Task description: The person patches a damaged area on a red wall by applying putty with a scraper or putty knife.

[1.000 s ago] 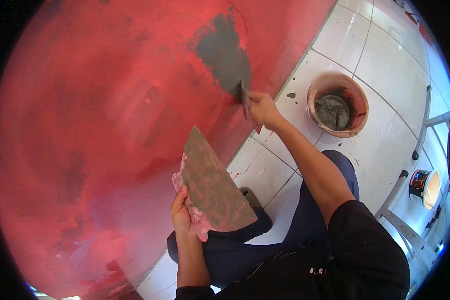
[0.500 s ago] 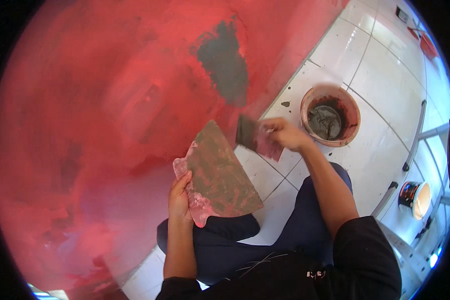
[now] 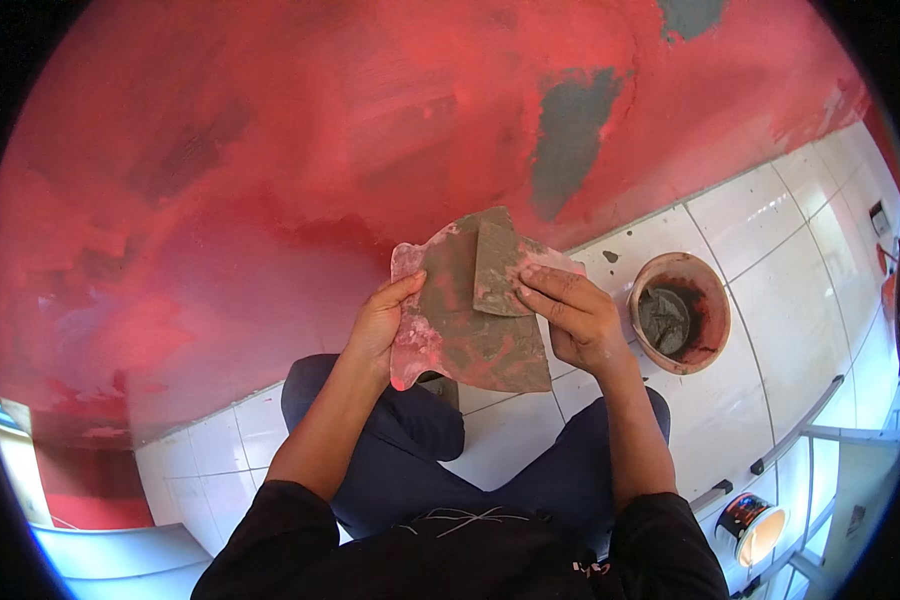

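The left hand (image 3: 378, 322) grips the left edge of a flat pink board (image 3: 460, 320), thumb on top and fingers hidden beneath it, holding it roughly level above the knees. The board is smeared with grey filler, mostly across its middle and lower right. The right hand (image 3: 575, 318) is closed on a small scraper (image 3: 498, 270), fingers pressed along the blade's right side, and the blade lies flat against the upper part of the board, touching the grey smear. Both hands sit close together in front of a red wall (image 3: 270, 180) that carries a dark grey patch (image 3: 570, 140) up and to the right, with a smaller one at the top edge. On the white tiled floor (image 3: 730, 400), just right of the right hand, stands a round tub (image 3: 680, 312) with grey filler inside. A small tin (image 3: 750, 527) sits lower right, beside a metal frame.

The risk I judge here is the board tipping: it is held by one edge only, so pressure from the scraper on the far side could tilt it and slide filler onto the trousers or tiles. A blade angled too steeply may also push the filler off the board's rim instead of picking it up
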### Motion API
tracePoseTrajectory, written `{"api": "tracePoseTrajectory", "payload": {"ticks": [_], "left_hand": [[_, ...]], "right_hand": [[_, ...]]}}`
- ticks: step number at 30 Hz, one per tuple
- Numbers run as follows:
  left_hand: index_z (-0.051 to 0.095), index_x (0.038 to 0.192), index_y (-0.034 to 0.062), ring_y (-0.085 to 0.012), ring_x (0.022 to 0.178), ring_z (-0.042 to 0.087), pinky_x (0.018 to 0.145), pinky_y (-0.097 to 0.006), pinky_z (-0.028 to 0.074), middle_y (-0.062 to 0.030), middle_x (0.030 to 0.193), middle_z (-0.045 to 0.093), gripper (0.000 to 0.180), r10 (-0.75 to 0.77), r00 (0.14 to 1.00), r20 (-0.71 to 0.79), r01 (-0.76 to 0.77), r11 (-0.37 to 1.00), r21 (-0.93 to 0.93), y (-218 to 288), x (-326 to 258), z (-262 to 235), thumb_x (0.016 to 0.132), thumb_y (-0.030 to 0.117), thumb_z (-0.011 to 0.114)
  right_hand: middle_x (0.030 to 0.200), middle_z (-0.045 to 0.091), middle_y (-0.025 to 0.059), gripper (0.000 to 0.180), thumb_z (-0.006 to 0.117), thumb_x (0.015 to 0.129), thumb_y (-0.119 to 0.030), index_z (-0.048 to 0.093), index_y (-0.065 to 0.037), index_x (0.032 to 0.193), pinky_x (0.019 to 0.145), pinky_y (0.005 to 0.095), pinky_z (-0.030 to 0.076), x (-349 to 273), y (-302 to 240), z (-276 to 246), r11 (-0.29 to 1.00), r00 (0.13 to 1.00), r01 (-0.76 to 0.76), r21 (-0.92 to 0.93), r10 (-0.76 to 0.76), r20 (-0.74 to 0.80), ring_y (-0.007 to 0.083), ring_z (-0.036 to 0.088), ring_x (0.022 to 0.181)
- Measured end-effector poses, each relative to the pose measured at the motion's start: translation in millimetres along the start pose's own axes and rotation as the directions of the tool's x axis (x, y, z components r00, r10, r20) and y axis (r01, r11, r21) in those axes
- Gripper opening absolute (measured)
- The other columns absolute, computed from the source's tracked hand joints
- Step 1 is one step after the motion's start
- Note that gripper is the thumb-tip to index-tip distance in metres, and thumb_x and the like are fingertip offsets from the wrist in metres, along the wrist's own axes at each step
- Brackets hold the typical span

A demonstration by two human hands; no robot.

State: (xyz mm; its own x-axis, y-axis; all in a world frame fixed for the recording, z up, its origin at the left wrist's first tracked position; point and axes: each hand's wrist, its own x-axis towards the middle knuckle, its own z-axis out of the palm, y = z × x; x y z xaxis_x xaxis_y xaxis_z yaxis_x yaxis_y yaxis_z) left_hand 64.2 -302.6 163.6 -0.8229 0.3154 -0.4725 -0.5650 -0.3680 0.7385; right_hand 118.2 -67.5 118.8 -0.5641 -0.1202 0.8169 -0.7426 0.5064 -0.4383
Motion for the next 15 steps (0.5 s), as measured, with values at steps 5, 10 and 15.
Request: {"api": "tracePoseTrajectory", "payload": {"ticks": [5,10,15], "left_hand": [[0.060,0.101,0.0014,-0.0164,0.081,0.062,0.076,-0.029,0.049,-0.0078,0.095,0.064,0.024,0.072,0.997,0.033,-0.076,0.983,0.169,15.6,-12.1,-7.8,0.085,0.018,0.055],[0.062,0.097,0.0017,-0.0144,0.082,0.061,0.076,-0.027,0.048,-0.0059,0.091,0.065,0.021,0.122,0.992,0.005,-0.120,0.968,0.222,14.5,-6.8,-6.4,0.083,0.016,0.058],[0.063,0.095,0.0019,-0.0120,0.086,0.060,0.079,-0.026,0.045,-0.0036,0.090,0.065,0.018,0.167,0.986,-0.023,-0.154,0.949,0.273,20.8,15.5,-24.7,0.082,0.015,0.059]], "right_hand": [[0.101,0.064,0.0133,0.035,0.057,0.065,0.012,0.066,-0.003,0.096,0.080,0.0343,0.050,-9.5,-13.2,6.2,0.999,0.998,-0.040,-0.030,0.038,-0.050,0.0267,0.062,0.094],[0.100,0.064,0.0138,0.033,0.058,0.066,0.012,0.067,-0.004,0.094,0.079,0.0341,0.050,-16.9,0.5,-0.8,0.997,0.998,-0.048,-0.059,0.046,-0.043,0.0266,0.062,0.093],[0.101,0.063,0.0147,0.034,0.053,0.069,0.010,0.065,-0.004,0.098,0.081,0.0352,0.049,-36.9,30.7,-13.4,0.979,0.989,-0.120,-0.162,0.133,0.066,0.0283,0.062,0.092]]}}
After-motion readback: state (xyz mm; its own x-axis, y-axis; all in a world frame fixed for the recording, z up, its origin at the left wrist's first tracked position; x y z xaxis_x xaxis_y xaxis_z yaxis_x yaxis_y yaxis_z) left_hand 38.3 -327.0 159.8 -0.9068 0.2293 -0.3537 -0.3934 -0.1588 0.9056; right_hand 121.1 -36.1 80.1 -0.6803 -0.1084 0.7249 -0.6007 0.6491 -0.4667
